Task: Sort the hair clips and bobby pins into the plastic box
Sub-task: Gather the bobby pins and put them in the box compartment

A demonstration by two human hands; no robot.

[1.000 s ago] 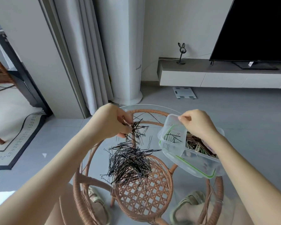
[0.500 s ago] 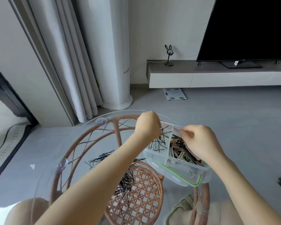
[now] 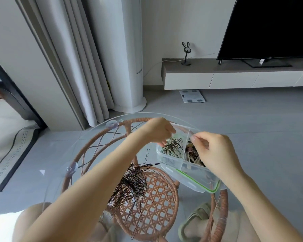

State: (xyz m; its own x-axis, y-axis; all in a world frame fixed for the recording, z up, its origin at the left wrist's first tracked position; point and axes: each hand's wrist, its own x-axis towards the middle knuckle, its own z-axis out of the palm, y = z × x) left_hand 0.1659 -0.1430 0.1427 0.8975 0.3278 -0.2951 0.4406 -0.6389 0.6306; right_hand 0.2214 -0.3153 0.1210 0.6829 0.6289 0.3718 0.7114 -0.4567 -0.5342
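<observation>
My right hand (image 3: 215,152) pinches the top of the divider of a clear plastic box (image 3: 191,179) with a green seal and holds it tilted over the glass table's right side. Its left compartment holds black bobby pins (image 3: 174,148). Brown hair clips (image 3: 191,154) fill the right compartment. My left hand (image 3: 157,131) hovers over the left compartment, fingers curled down and touching the pins; whether it still grips any is hidden. A large pile of black bobby pins (image 3: 131,182) lies on the glass, and one stray pin (image 3: 147,154) rests beside the box.
The round glass tabletop (image 3: 94,135) sits on a rattan frame (image 3: 157,205) with suction cups. Under the table is a slippered foot (image 3: 194,222). Curtains, a white column unit, a bathroom scale (image 3: 192,98) and a TV bench stand beyond.
My left hand carried a bunch of bobby pins from above the pile rightward to the box's left compartment, which now holds more pins. My right hand kept hold of the box.
</observation>
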